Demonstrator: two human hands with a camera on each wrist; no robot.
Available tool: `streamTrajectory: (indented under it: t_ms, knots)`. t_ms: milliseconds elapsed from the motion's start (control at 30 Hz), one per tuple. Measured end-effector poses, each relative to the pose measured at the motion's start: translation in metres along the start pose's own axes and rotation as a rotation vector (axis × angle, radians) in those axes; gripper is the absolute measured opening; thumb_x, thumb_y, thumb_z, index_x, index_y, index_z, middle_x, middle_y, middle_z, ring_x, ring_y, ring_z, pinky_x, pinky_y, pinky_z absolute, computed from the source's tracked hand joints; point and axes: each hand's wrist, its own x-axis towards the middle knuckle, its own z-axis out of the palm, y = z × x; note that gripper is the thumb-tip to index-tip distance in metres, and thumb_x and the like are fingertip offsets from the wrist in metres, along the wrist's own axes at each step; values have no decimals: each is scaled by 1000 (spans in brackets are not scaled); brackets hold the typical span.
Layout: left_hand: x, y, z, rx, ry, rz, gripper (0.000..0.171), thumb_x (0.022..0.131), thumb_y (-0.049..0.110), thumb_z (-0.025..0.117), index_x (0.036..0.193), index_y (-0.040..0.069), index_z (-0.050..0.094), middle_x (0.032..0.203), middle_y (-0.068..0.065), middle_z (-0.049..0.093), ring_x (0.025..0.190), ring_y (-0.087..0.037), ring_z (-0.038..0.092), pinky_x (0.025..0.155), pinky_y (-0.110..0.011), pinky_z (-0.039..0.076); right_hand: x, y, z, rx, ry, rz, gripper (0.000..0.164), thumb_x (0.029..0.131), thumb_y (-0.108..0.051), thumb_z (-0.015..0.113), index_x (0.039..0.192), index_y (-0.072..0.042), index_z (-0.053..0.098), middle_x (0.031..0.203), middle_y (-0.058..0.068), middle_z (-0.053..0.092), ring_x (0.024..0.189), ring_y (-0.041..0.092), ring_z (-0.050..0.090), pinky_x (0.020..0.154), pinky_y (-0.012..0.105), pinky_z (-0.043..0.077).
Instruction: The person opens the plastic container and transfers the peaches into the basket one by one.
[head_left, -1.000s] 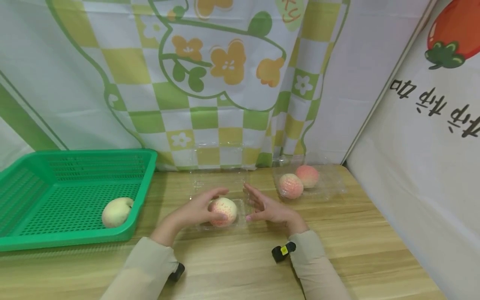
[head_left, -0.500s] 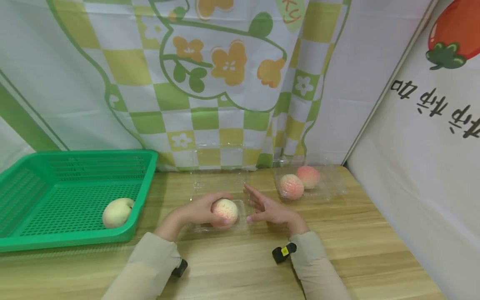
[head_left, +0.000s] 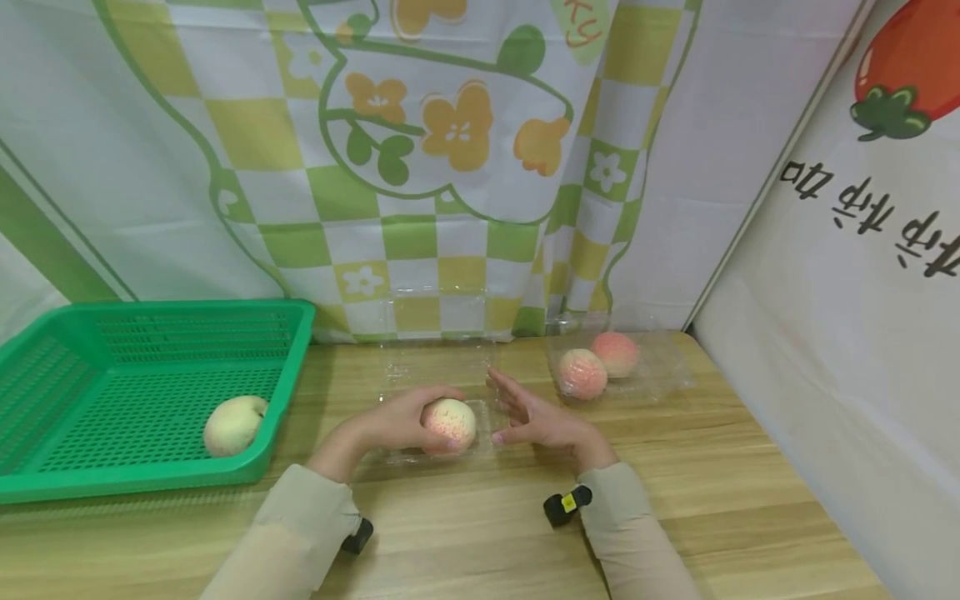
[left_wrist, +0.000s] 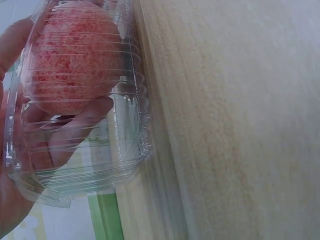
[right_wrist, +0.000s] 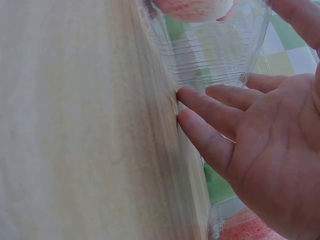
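Observation:
In the head view my left hand (head_left: 401, 422) grips a pale yellow and pink peach (head_left: 453, 423), thumb on the near side. The peach is inside a clear plastic clamshell box (left_wrist: 90, 170), whose lid (head_left: 437, 360) stands raised behind it. Through the ribbed wall, the left wrist view shows fingers curled under the peach within the box. My right hand (head_left: 546, 419) is spread beside the box's right end, palm towards it and holding nothing. Its fingertips (right_wrist: 186, 94) are close to the box's corner; whether they touch it I cannot tell.
A green plastic basket (head_left: 292, 392) on the left holds one pale peach (head_left: 234, 427). To the right rear, another clear box (head_left: 660, 375) has two pink peaches (head_left: 582, 373) in it. A checked cloth (head_left: 360, 196) hangs behind the wooden table (head_left: 465, 533).
My left hand has shifted slightly right and its fingers have closed round the peach, which has moved a little right too. The right hand has stayed in place.

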Motion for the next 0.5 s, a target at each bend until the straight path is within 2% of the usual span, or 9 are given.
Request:
streamTrajectory:
  t_ms: [167, 500]
  knots:
    - [0, 0, 0, -22, -2, 3, 67, 85, 24, 78, 143, 4, 49, 133, -18, 57, 101, -24, 63, 78, -35, 57, 0, -2, 1, -1, 3, 4, 102, 93, -6, 68, 160, -12, -7, 167, 17, -6, 153, 43, 9, 121, 59, 20]
    - [-1, 2, -2, -3, 3, 34, 67, 84, 25, 78, 141, 3, 51, 131, -17, 60, 106, -26, 62, 84, -38, 55, 0, -3, 2, 11, 0, 3, 102, 92, -4, 68, 160, -12, -8, 167, 18, -7, 153, 43, 9, 120, 59, 22]
